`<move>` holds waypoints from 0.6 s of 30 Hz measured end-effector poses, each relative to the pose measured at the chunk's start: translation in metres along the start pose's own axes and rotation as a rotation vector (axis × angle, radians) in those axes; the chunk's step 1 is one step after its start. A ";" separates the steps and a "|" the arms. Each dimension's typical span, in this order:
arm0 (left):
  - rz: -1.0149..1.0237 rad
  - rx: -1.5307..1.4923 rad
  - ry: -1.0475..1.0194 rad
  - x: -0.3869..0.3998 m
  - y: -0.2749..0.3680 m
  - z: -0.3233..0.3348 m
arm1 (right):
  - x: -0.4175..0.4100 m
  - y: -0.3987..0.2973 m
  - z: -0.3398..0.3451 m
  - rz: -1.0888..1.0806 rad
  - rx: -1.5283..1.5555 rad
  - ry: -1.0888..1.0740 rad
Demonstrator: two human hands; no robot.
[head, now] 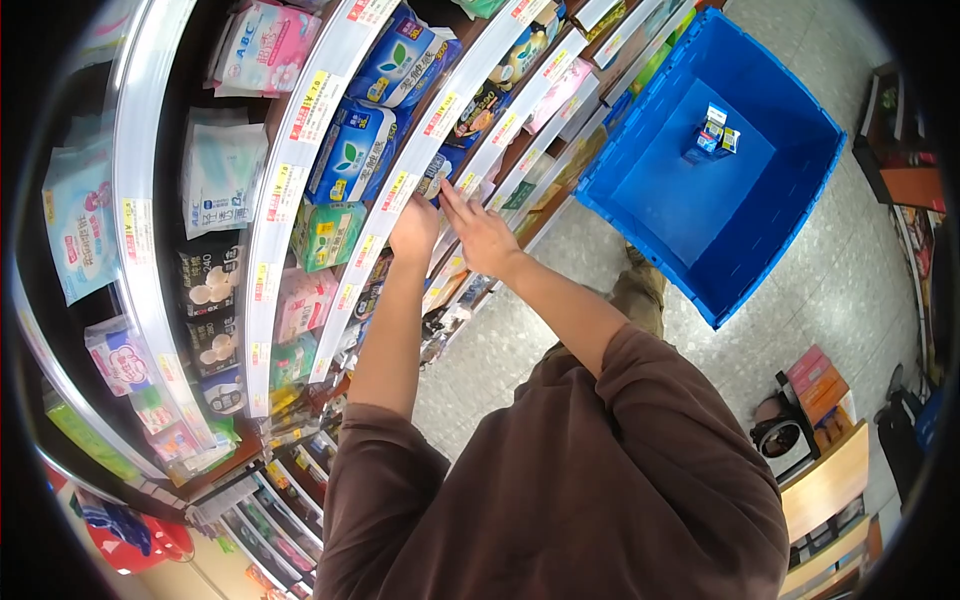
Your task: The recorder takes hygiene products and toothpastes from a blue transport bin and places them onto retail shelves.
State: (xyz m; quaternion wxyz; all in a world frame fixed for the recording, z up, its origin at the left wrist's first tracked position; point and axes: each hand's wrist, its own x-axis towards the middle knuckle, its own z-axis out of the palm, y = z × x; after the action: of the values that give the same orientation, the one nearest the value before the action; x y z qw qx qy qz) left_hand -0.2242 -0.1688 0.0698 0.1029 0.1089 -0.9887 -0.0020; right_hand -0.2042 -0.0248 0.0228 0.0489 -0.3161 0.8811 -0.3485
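Both my hands reach to a shelf of sanitary pad packs in front of me. My left hand point(415, 229) is at the shelf's edge, its fingers hidden behind the price-tag rail point(400, 191). Just right of it, my right hand point(478, 232) has its fingers extended, the tips by a dark blue pack point(441, 171). Whether either hand grips that pack cannot be told. On the tier to the left lie blue pad packs point(349, 152) and a green pack point(328, 234). A blue plastic crate point(716, 319) at the right holds several small boxes point(711, 139).
Curved shelf tiers with price tags fill the left side, with pink packs point(266, 49) and black packs point(210, 279) on them. Tiled floor point(570, 255) shows between shelf and crate. A wooden stand point(825, 465) with boxes is at the lower right.
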 end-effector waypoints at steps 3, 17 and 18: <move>-0.077 -0.054 -0.102 0.000 0.017 -0.018 | -0.001 0.000 0.000 0.020 0.082 0.001; -0.274 -0.303 -0.117 -0.008 0.007 -0.006 | -0.030 -0.007 0.008 -0.087 0.282 -0.018; -0.163 -0.277 0.029 -0.009 0.005 -0.005 | -0.035 -0.006 0.012 -0.100 0.314 -0.014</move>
State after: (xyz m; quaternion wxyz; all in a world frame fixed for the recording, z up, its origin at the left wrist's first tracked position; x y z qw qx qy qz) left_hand -0.2157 -0.1620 0.0731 0.1307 0.1736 -0.9653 -0.1452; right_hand -0.1699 -0.0144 0.0128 0.0864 -0.3505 0.7984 -0.4818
